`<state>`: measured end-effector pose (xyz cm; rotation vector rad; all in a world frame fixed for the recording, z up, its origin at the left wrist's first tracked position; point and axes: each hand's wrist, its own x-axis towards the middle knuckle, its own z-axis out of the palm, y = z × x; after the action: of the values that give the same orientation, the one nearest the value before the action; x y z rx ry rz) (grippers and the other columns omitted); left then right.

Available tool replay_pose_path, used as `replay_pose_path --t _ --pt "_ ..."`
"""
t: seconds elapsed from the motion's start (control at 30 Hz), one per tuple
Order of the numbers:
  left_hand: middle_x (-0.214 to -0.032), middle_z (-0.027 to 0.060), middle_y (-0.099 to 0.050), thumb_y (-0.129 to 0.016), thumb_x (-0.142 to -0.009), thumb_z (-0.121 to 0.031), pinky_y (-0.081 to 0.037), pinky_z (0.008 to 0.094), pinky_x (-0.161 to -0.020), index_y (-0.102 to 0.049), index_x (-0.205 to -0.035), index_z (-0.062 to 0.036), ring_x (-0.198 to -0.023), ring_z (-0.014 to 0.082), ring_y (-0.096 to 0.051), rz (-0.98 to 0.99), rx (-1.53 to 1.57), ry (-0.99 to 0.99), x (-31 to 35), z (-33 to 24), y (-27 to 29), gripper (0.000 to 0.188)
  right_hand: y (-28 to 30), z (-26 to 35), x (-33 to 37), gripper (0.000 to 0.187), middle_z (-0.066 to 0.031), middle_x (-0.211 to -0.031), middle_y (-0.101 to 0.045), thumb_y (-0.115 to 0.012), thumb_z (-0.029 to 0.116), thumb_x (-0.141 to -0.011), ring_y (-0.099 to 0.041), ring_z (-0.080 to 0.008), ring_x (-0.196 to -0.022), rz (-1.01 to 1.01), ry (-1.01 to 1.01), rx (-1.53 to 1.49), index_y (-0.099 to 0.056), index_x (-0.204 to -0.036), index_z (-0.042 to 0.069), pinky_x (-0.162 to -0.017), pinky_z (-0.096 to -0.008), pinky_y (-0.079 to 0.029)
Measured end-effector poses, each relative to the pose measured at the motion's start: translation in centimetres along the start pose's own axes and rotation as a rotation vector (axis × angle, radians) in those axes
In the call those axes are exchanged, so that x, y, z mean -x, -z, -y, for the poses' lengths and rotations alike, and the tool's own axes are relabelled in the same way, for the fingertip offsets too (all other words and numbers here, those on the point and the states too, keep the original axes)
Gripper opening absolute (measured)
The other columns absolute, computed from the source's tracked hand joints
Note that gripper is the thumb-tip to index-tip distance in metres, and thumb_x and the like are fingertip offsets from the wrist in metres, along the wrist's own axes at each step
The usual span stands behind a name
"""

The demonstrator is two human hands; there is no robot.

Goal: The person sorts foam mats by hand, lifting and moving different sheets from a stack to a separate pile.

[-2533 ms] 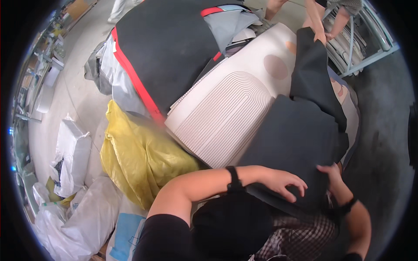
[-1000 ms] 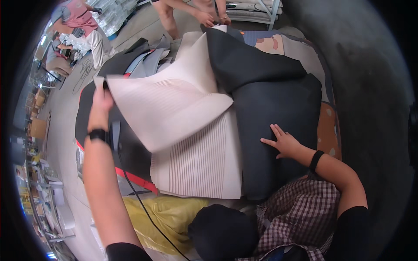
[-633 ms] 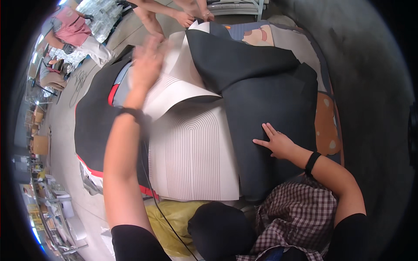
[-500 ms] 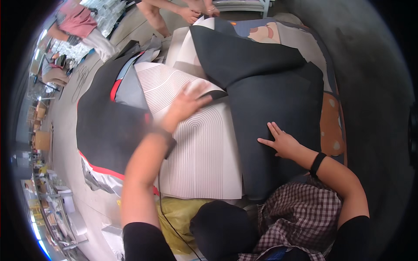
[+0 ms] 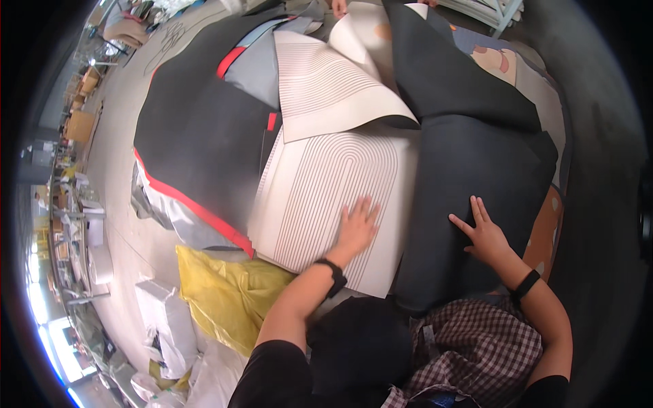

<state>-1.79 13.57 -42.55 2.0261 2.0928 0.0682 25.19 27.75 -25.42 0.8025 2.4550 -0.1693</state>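
My left hand [image 5: 358, 226] lies flat, fingers spread, on the lower part of a cream mat [image 5: 309, 211] printed with thin brown nested arches. Above it, a striped cream flap [image 5: 326, 85] curls up at its lower right edge and shows a dark underside. On the right, my right hand [image 5: 486, 236] rests with fingers apart on a black sheet [image 5: 469, 163], which overlaps the pile beside the cream mat. Neither hand grasps anything. A larger dark mat [image 5: 204, 122] with a red edge spreads to the left.
At the far edge another person's hand [image 5: 339, 8] touches a cream sheet. A yellow sack [image 5: 231, 292] and a white package [image 5: 166, 326] sit on the floor at near left. Orange and grey mats [image 5: 544, 231] show under the right side. Shelving [image 5: 75, 231] stands far left.
My left hand has come down from the striped flap to the lower part of the cream mat. My right hand stays on the black sheet. The view has shifted.
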Motion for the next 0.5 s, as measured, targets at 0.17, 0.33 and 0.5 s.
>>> replay_pose_path --t 0.17,0.33,0.5 --pt "-0.144 0.0122 -0.023 -0.052 -0.083 -0.034 -0.021 0.0528 -0.102 -0.033 -0.135 -0.0132 -0.132 0.0294 -0.022 -0.004 0.137 -0.086 9.3 -1.4 -1.5 0.059 -0.2 0.1 -0.2 0.088 -0.0255 -0.143 -0.006 -0.076 0.026 -0.064 -0.015 -0.0355 -0.133 -0.018 -0.011 0.010 -0.026 -0.136 0.035 -0.090 -0.0353 -0.047" --pt "-0.133 0.0209 -0.036 -0.065 -0.075 -0.035 -0.027 0.0465 -0.100 -0.036 -0.129 -0.0004 -0.123 0.0354 -0.033 -0.539 0.100 0.795 12.9 7.5 -2.9 0.070 -0.4 0.5 -0.6 0.091 -0.0260 -0.143 -0.008 -0.077 0.026 -0.063 -0.016 -0.0363 -0.133 -0.020 -0.003 0.052 -0.025 -0.137 0.034 -0.093 -0.0354 -0.044" --pt "-0.122 0.0201 -0.044 -0.068 -0.072 -0.037 -0.033 0.0429 -0.095 -0.038 -0.126 0.0000 -0.109 0.0377 -0.042 -0.440 0.121 1.155 12.8 13.8 1.8 0.072 -0.3 0.7 -0.3 0.092 -0.0251 -0.143 -0.009 -0.077 0.026 -0.063 -0.018 -0.0365 -0.132 -0.027 0.001 0.092 -0.024 -0.137 0.034 -0.093 -0.0348 -0.044"
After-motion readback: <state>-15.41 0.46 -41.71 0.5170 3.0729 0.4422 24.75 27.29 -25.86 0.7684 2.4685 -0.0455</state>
